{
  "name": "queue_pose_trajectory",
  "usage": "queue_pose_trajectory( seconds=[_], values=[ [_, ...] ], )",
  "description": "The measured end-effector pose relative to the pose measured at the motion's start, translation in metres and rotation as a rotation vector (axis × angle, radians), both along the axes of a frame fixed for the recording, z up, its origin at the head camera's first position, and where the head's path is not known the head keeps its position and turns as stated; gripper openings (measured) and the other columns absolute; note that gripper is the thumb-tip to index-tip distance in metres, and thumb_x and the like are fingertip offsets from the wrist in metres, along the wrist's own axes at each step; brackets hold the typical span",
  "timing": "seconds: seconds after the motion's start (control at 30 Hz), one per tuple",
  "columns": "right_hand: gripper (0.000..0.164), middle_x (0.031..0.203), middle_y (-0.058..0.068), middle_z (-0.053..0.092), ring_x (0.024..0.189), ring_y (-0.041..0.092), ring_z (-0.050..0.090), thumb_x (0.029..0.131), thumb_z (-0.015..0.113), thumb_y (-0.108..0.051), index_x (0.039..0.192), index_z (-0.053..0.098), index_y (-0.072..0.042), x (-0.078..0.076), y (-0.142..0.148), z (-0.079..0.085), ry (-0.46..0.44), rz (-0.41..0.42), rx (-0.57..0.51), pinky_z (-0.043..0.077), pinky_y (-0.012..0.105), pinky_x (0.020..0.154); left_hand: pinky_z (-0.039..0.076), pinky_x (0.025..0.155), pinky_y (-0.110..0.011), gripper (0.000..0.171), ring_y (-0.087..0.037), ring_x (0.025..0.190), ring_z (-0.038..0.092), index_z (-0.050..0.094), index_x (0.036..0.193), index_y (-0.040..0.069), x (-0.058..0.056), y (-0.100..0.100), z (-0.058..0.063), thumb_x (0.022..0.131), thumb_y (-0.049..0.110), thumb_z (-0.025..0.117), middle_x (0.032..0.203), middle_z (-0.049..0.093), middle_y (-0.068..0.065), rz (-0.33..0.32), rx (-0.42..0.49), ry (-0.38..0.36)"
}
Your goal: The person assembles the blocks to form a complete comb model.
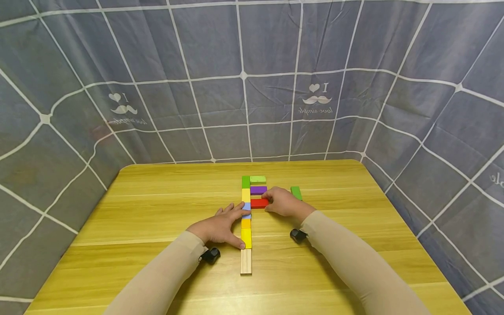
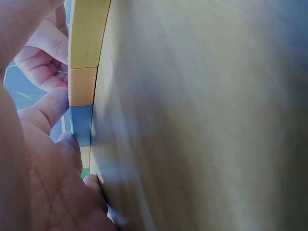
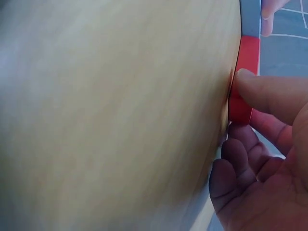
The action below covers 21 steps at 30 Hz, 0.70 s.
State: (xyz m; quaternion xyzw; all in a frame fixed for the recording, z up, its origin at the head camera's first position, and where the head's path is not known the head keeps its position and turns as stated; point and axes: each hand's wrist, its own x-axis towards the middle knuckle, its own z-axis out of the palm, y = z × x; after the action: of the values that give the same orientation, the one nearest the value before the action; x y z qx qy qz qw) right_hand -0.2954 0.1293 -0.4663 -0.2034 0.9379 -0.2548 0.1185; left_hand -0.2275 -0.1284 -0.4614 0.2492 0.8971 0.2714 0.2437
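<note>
A straight line of coloured wooden blocks runs away from the person, from a plain wood block (image 1: 246, 261) through yellow (image 1: 246, 239), orange (image 1: 246, 223), blue (image 2: 81, 122) and yellow (image 1: 246, 195) to dark green (image 1: 246, 182). My left hand (image 1: 220, 227) lies along its left side, fingers spread, with the thumb at the near yellow block and fingertips at the blue part. My right hand (image 1: 286, 204) pinches the right end of a red block (image 1: 257, 203) between thumb and fingers. The red block's other end meets the line at the blue part, pointing sideways.
Beyond the red block, a purple block (image 1: 258, 190) and a light green block (image 1: 257, 180) also stick out rightward from the line. Another green block (image 1: 296, 192) lies apart behind the right hand. A grey checked curtain (image 1: 220, 105) surrounds the wooden table (image 1: 157, 205).
</note>
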Motion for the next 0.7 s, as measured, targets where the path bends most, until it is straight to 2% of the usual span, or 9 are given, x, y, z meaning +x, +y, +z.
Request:
queue_pose_trajectory(
  seconds=[0.2, 0.37, 0.53, 0.7],
  values=[
    [0.042, 0.125, 0.012, 0.07, 0.11, 0.026, 0.065, 0.095, 0.079, -0.017, 0.134, 0.07, -0.006, -0.001, 0.01, 0.008, -0.027, -0.052, -0.063, 0.056, 0.044, 0.105, 0.001, 0.13, -0.068, 0.106, -0.038, 0.166, -0.001, 0.035, 0.165, 0.031, 0.001, 0.0, 0.001, 0.078, 0.049, 0.091, 0.18, 0.007, 0.001, 0.004, 0.005, -0.001],
    [0.042, 0.131, 0.014, 0.067, 0.114, 0.028, 0.064, 0.1, 0.072, -0.021, 0.139, 0.067, -0.006, -0.005, 0.03, 0.017, 0.001, -0.093, -0.108, 0.056, 0.046, 0.101, 0.002, 0.129, -0.07, 0.106, -0.038, 0.166, -0.001, 0.035, 0.165, 0.031, 0.001, 0.001, 0.002, 0.078, 0.048, 0.092, 0.18, 0.007, 0.002, 0.011, 0.011, -0.008],
    [0.04, 0.141, 0.015, 0.064, 0.125, 0.035, 0.062, 0.105, 0.065, -0.018, 0.143, 0.064, -0.005, -0.013, 0.057, 0.017, 0.06, -0.102, -0.096, 0.054, 0.05, 0.106, 0.001, 0.129, -0.071, 0.106, -0.037, 0.166, -0.002, 0.035, 0.165, 0.032, 0.002, 0.001, 0.001, 0.077, 0.047, 0.092, 0.18, 0.006, 0.003, 0.011, 0.016, -0.004],
    [0.04, 0.15, 0.019, 0.059, 0.136, 0.04, 0.058, 0.108, 0.057, -0.01, 0.146, 0.061, -0.004, -0.019, 0.08, 0.015, 0.079, -0.101, -0.037, 0.05, 0.055, 0.112, 0.002, 0.129, -0.071, 0.106, -0.037, 0.166, -0.002, 0.035, 0.165, 0.032, 0.002, 0.0, -0.001, 0.077, 0.048, 0.092, 0.18, 0.006, 0.004, 0.012, 0.011, 0.002]
  ],
)
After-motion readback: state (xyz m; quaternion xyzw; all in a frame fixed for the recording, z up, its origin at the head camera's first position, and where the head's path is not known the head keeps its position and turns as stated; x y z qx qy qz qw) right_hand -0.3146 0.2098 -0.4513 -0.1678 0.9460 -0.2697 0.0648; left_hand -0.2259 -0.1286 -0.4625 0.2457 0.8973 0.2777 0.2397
